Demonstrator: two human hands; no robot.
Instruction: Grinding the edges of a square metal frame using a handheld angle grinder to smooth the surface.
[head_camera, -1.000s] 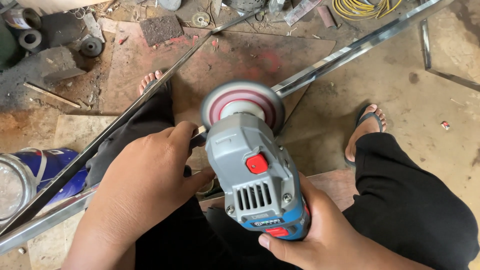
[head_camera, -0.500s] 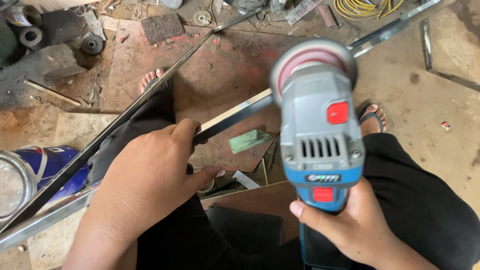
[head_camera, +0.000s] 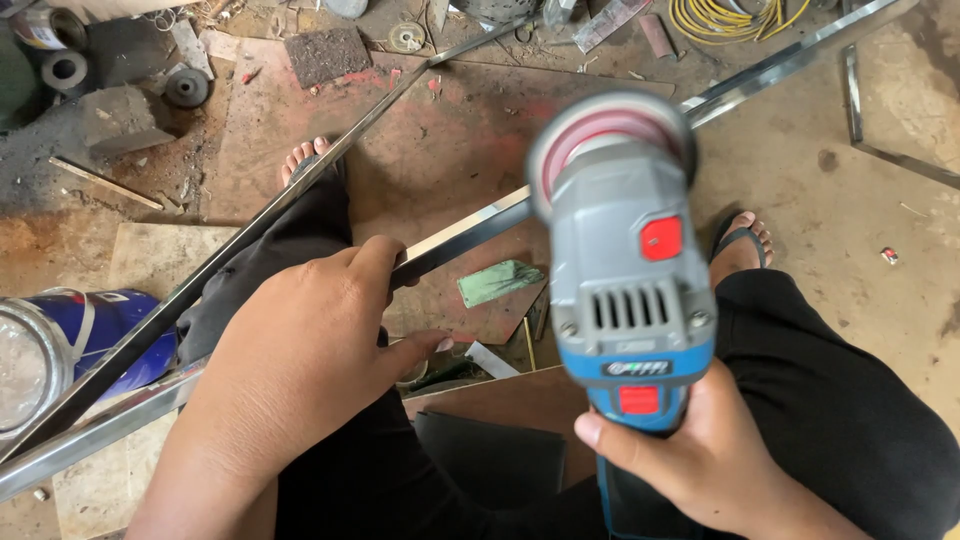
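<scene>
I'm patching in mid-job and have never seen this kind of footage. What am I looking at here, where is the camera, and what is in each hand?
The camera sits on the person's head and looks down at their lap and the workshop floor. The right hand grips a grey and blue angle grinder with a red switch, its disc raised off the metal. The left hand wraps around a long shiny metal bar lying across the knees. A second thin bar crosses it. On the floor lie a blue can, a coil of yellow cable, a small green piece and scrap parts.
</scene>
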